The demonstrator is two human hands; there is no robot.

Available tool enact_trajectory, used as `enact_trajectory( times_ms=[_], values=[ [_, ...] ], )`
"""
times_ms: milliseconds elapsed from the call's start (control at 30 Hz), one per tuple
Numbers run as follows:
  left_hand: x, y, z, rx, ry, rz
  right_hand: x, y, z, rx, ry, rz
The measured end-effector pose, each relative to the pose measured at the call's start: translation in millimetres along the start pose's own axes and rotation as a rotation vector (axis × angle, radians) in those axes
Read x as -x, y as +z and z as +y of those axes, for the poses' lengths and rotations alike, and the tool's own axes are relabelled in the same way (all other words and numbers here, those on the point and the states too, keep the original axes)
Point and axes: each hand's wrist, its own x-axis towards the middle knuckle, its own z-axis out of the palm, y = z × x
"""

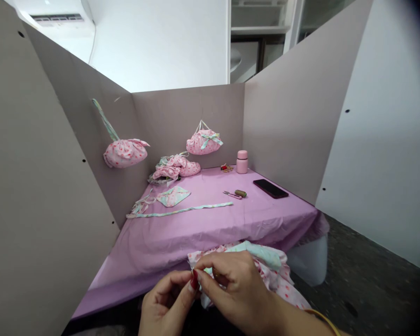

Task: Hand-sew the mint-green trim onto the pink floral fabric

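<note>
Just in front of the table's near edge, my left hand (171, 298) and my right hand (240, 289) meet fingertip to fingertip, both pinched. A bundle of pink dotted fabric (289, 291) with pale green parts lies under and behind my right hand. Its edge reaches up to the fingertips, where my left thumb and forefinger seem to grip it. Whatever is between my right thumb and forefinger is too small to make out. Farther off on the table lie small thread snips (233, 194) beside an olive thread spool (241, 192).
A purple cloth covers the table (196, 228), walled by grey panels. On it are a green strip (185, 211), a folded fabric piece (173, 196), a fabric pile (171, 169), a phone (270, 188) and a pink flask (241, 163). Two dotted pouches (126, 154) hang at the panels.
</note>
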Motion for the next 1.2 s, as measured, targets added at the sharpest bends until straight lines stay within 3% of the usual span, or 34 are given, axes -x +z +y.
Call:
enact_trajectory(
  times_ms=[333, 1200],
  values=[
    [-0.7, -3.4, -5.5, 0.012, -0.009, -0.021, -0.2, 2.7, 1.6, -0.033, -0.043, 0.095],
    [-1.8, -0.9, -2.6, 0.031, 0.027, 0.017, -0.8, 5.0, 0.4, -0.022, -0.060, 0.107]
  ],
)
